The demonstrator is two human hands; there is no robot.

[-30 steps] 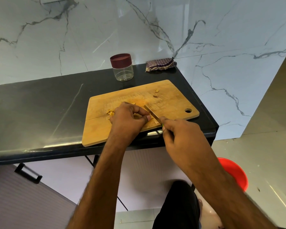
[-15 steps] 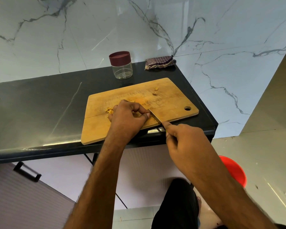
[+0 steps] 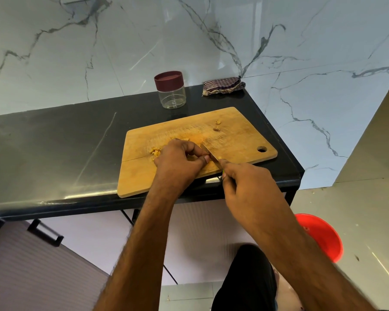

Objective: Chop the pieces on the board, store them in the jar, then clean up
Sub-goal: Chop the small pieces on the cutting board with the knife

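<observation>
Glossy black counter (image 3: 54, 140) against white marble-veined wall (image 3: 211, 41), grey floor (image 3: 368, 209) right.

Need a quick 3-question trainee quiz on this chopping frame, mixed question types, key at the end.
1. True or false: the jar behind the cutting board has its lid on.
2. Which hand grips the knife? A) left hand B) right hand C) neither
3. Fill in: the striped cloth lies at the back of the counter, to the ____ of the jar in the picture.

Key
1. True; the maroon lid is on and the jar looks empty.
2. B; the right hand holds the knife while the left hand steadies the pieces on the board.
3. right
</observation>
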